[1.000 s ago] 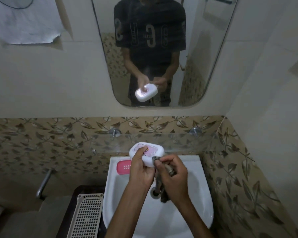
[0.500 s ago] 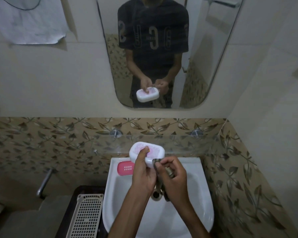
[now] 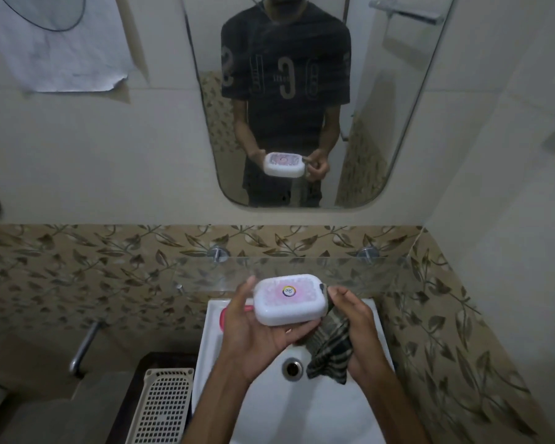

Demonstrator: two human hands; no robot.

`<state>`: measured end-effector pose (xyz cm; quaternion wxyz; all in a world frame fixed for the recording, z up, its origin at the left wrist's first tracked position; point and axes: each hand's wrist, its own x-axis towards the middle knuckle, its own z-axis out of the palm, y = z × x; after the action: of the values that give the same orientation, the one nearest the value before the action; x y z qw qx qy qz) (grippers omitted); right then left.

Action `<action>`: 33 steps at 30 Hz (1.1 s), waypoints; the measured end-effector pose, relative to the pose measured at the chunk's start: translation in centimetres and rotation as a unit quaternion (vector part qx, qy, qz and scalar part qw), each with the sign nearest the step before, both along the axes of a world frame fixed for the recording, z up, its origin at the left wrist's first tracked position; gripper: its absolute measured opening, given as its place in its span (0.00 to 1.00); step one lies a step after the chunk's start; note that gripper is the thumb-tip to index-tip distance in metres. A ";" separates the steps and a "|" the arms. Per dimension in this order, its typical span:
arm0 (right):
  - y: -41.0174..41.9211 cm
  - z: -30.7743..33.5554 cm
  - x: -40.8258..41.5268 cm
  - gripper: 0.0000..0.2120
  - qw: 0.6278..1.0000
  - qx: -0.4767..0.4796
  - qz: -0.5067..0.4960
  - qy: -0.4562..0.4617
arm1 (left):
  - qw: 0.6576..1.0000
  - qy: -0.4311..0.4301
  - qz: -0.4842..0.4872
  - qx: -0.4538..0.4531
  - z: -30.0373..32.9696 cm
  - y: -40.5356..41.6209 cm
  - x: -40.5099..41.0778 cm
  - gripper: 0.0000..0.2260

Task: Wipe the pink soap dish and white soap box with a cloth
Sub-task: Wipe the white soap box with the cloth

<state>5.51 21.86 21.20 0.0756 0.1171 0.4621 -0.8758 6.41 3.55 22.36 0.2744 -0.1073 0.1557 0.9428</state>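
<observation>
Above the white sink [image 3: 359, 411]: a glass shelf [image 3: 350, 272] on two metal pegs against leaf-patterned tile. Higher up, a mirror [image 3: 398, 123] reflecting a person in a dark printed shirt. To the left, a beige perforated basket [image 3: 162, 408], a metal handle [image 3: 84, 344] on the wall, a sheet of paper [image 3: 61, 46] stuck up top. Drain [image 3: 291, 368] open at the sink's middle.

Pink soap dish [image 3: 224, 318] on the sink's back left corner, mostly hidden behind the left hand [image 3: 253, 334].

White soap box [image 3: 290, 299] held over the sink, lid up with a round sticker at its centre, cradled from below and from the left by the left hand's curled grip, thumb up along its left end. Right hand [image 3: 354, 328] closed round a dark checked cloth [image 3: 330, 350], one bunched corner pressed to the box's right end, the rest hanging over the basin.
</observation>
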 end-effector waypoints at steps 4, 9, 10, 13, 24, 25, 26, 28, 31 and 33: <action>1.7 0.7 -0.7 0.21 0.992 0.042 0.098 0.062 | 0.999 0.000 -0.039 -0.029 0.5 -0.7 0.2 0.30; 0.8 0.1 0.3 0.06 0.959 0.262 0.009 0.106 | 0.995 -0.060 0.068 -0.043 0.4 0.8 -0.1 0.26; 0.0 -0.3 0.9 0.06 0.951 0.287 -0.012 0.118 | 0.993 -0.066 0.087 -0.037 0.4 1.2 -0.1 0.26; -2.3 -1.2 2.3 0.06 0.928 0.321 -0.034 0.186 | 0.989 -0.084 0.123 -0.028 0.3 2.1 -0.3 0.26; -2.8 -0.5 0.9 0.05 0.924 0.315 -0.143 0.165 | 0.986 -0.066 0.141 -0.053 1.0 2.2 -0.3 0.21; -2.4 -0.4 0.6 0.04 0.924 0.314 -0.165 0.146 | 0.986 -0.067 0.143 -0.056 1.0 2.4 -0.2 0.21; -2.3 -0.4 0.6 0.04 0.922 0.317 -0.167 0.145 | 0.986 -0.069 0.145 -0.053 1.0 2.4 -0.1 0.20; -3.3 -0.4 1.5 0.04 0.919 0.330 -0.111 0.183 | 0.986 -0.069 0.146 -0.050 0.8 2.4 0.1 0.22; -3.8 -0.7 2.0 0.05 0.920 0.329 -0.090 0.195 | 0.986 -0.072 0.140 -0.063 0.8 2.7 -0.1 0.24; -2.9 -0.4 1.0 0.04 0.929 0.302 -0.159 0.140 | 0.986 -0.074 0.143 -0.050 1.1 3.2 -0.1 0.22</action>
<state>6.50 18.95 20.80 -0.1694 0.0823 0.6860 -0.7028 6.36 6.74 23.47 0.1420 -0.2117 0.1653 0.9528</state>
